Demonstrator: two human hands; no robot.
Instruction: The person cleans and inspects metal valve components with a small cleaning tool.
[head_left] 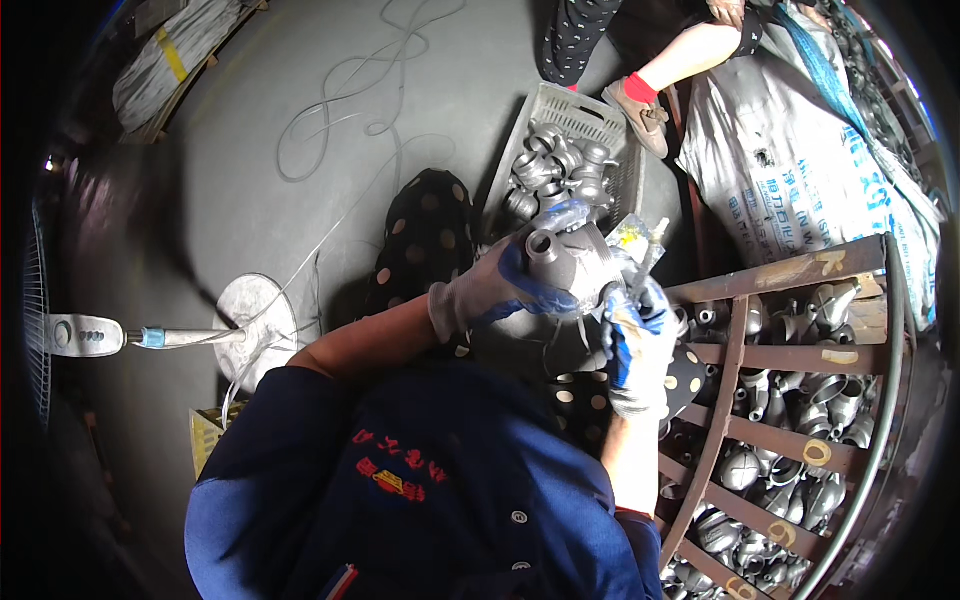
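My left hand (pixel 515 280), in a grey glove with blue coating, is wrapped round a grey metal casting (pixel 568 262). The casting is rounded, with a short round neck turned toward the left. Close against its right side is my right hand (pixel 640 325), gloved the same way, its fingers closed round a slim pale rod-shaped tool (pixel 653 250). The working tip of that tool is hard to make out. Just beyond the casting, a clear plastic piece with yellow (pixel 630 235) shows. Both hands are above my lap, over dark polka-dot trousers.
Beyond my hands, a grey plastic crate (pixel 575 112) holds several similar castings. At right stands a brown barred metal cage (pixel 735 380) full of castings, with a large white sack (pixel 770 160) behind it. Another person's shoe (pixel 638 115) touches the crate area. A fan (pixel 90 335) and cable are left.
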